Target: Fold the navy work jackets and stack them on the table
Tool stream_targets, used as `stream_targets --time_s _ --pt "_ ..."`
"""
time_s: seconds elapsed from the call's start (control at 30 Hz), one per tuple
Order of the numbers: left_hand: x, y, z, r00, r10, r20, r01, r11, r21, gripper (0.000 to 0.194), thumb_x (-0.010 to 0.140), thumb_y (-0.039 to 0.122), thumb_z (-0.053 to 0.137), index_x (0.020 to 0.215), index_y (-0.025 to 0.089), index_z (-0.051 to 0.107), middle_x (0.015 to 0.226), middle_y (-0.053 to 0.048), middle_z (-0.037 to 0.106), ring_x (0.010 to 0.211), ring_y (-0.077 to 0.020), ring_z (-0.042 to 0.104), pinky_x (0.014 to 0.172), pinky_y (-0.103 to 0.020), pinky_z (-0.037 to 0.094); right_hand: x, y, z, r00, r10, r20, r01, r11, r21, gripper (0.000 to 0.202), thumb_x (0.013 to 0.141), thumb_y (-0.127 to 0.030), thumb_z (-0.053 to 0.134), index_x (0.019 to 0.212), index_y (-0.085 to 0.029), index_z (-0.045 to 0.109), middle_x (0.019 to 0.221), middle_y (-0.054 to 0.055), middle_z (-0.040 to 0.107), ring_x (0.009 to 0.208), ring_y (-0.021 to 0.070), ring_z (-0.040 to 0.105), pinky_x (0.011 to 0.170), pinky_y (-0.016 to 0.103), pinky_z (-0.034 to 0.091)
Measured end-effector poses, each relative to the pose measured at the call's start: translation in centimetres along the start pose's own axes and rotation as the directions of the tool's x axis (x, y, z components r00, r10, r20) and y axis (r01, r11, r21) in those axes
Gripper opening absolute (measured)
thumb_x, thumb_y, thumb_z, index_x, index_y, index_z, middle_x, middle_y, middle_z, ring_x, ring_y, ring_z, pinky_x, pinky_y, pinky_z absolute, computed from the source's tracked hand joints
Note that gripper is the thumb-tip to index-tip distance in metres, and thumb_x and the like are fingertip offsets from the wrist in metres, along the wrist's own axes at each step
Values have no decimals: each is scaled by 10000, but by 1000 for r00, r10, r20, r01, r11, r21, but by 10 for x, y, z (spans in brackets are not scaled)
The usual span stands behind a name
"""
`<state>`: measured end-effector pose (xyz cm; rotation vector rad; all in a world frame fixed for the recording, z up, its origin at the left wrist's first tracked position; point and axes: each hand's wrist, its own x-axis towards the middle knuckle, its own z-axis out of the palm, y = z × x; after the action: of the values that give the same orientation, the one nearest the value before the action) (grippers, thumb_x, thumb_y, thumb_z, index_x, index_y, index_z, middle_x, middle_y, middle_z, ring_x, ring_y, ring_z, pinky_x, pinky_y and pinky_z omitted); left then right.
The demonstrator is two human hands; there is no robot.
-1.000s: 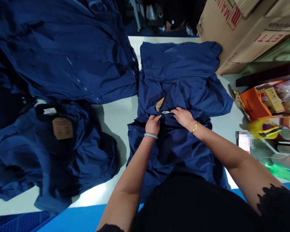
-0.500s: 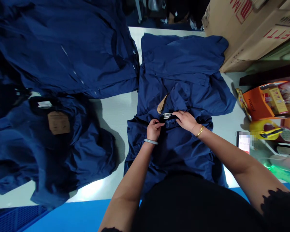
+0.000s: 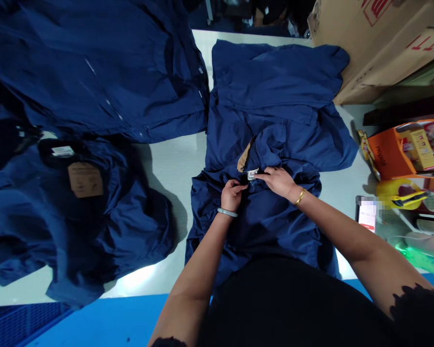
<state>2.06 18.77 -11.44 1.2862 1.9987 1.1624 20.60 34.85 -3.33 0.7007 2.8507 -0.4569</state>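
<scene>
A dark navy jacket lies crumpled on the table in front of me, its neck opening toward the middle. My left hand, with a pale bangle at the wrist, is closed in a pinch on the left edge of the neckline. On the other side my right hand, wearing a gold bracelet, grips the neckline's edge. One of its digits reaches onto the white label inside the collar. A brown paper tag stands just above the label. Folds of fabric hide some fingertips.
Another crumpled navy jacket with a brown tag lies to the left. A larger navy garment is spread behind it. Cardboard boxes stand at the back right. Along the right side are an orange box, tape rolls and a phone.
My right hand has shifted slightly left, and one digit now reaches onto the white label. My left hand keeps its pinch on the neckline. The view has tilted a little.
</scene>
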Motion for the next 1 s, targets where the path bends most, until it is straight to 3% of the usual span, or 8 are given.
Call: stream_targets --time_s 0.17,0.27,0.4,0.53,0.67,0.8,0.9,1.0 --pt "2 11 -5 998 66 -14 -66 998 24 231 953 235 585 969 239 816 996 -51 656 898 -166 643 831 -314 582 4 -10 -1 996 84 -28 -85 995 -56 364 989 -229 522 1255 -258 769 1180 133 645 1039 278 574 925 405 412" --pt "11 22 -11 990 112 -84 -104 990 90 263 984 245 565 1103 259 799 1126 -70 652 1048 -192 650 942 -348 579 11 -15 -6 982 163 -91 -167 985 -45 308 966 -240 542 1137 -193 794 1199 163 622 1051 311 571 930 443 447" --pt "26 29 -30 981 121 -150 -90 976 198 475 959 314 639 1430 249 637 1566 -126 439 1339 -258 557 1161 -410 479 11 -5 -18 912 283 -298 -255 958 130 435 985 -205 495 1383 -186 670 1391 177 544 1199 319 559 1040 457 466" --pt "19 19 -69 998 48 -40 -33 945 324 768 911 470 704 1594 237 441 1693 -161 297 1509 -332 406 1252 -484 360 -27 31 -21 827 365 -427 -299 930 216 558 993 -318 542 1540 -212 510 1579 169 435 1394 354 469 1174 539 385" --pt "-5 6 -110 973 -195 122 77 775 628 1325 673 645 857 1691 162 161 1730 -263 172 1601 -479 95 1259 -706 104 -82 70 -6 864 442 -243 -403 894 194 951 873 -578 708 1644 -176 321 1656 194 374 1527 407 326 1218 576 320" --pt "-12 2 -124 916 -361 173 80 589 804 1442 632 612 877 1698 169 13 1739 -273 109 1609 -465 65 1231 -749 29 -109 79 11 870 486 -81 -471 868 155 1240 750 -595 826 1675 -90 171 1570 264 477 1421 422 472 1140 505 412" --pt "-5 7 -118 897 -395 197 66 561 825 1406 648 508 879 1692 136 13 1656 -299 341 1554 -427 313 1267 -643 157 -106 66 16 832 555 -12 -549 825 133 1069 782 -493 823 1625 -78 312 1397 260 637 1242 385 623 1013 435 486" --pt "0 13 -110 878 -437 198 92 559 824 1256 674 445 851 1652 48 169 1427 -323 596 1355 -404 581 1158 -505 405 -102 51 18 784 607 131 -621 764 178 603 859 -431 741 1383 -156 625 1214 177 749 1076 316 706 880 361 520"
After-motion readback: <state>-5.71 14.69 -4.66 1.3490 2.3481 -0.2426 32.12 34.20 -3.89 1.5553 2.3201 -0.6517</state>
